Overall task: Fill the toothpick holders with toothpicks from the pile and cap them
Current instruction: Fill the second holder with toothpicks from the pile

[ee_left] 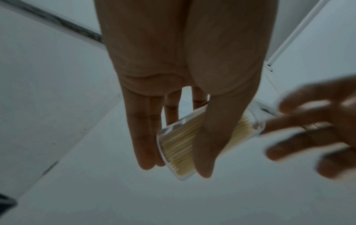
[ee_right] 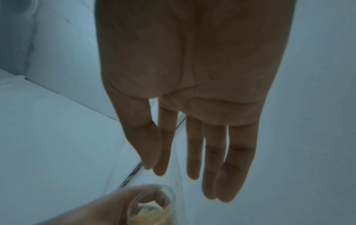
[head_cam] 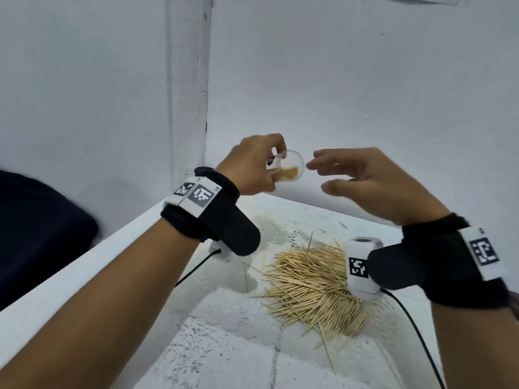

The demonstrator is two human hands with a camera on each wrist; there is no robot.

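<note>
Left hand [head_cam: 252, 167] grips clear plastic toothpick holder [head_cam: 289, 169], part-filled, tilted, mouth toward right hand | right hand [head_cam: 373, 183] empty, fingers loosely spread just beside mouth | loose wooden toothpick pile [head_cam: 311, 287] on white tabletop [head_cam: 224, 346] below

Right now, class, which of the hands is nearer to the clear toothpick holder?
Left. The left hand grips the toothpick holder; the right hand is open just beside its mouth, not touching.

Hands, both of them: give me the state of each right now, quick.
Left hand: grips the clear toothpick holder, tilted, with toothpicks inside.
Right hand: open, fingers relaxed, holding nothing, just beside the holder's mouth.
</note>
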